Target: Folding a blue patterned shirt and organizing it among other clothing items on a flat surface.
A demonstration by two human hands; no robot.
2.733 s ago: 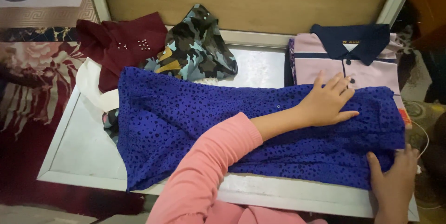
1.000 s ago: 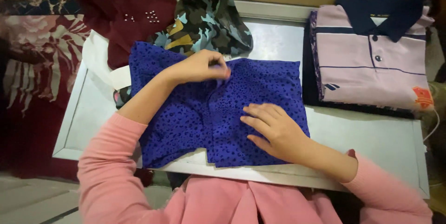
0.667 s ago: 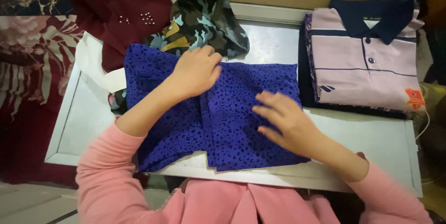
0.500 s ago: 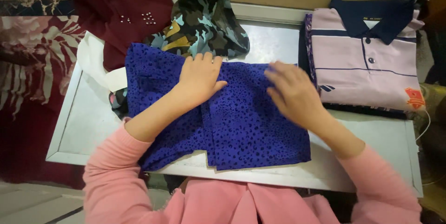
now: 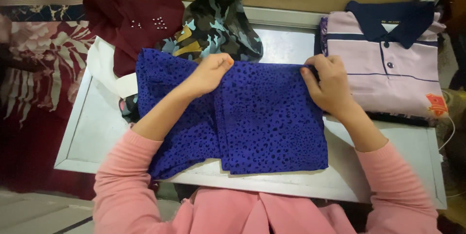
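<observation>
Both hands are on the blue spotted fabric garment [image 5: 262, 117], which lies folded on the pale grey tabletop [image 5: 388, 146] right in front of the person. The left hand [image 5: 208, 74] is closed on the garment's far edge near its middle, fingers curled, thumb and fingertips pinching the cloth. The right hand [image 5: 330, 86] grips the far right corner of the same edge, fingers wrapped over the fabric. Between the two hands the top edge runs fairly straight and taut. A fold line runs down the middle of the garment, and its near edge hangs just over the table's front rim.

Just beside the right hand sits a folded pale pink polo shirt with a navy collar [image 5: 388, 64], on top of a darker stack. Beyond the left hand lies a crumpled camouflage-print cloth [image 5: 218, 25], touching the blue garment's far edge. Left of that, a maroon garment with small shiny studs [image 5: 136, 20] rests over a white cloth [image 5: 104, 66] at the table's left edge.
</observation>
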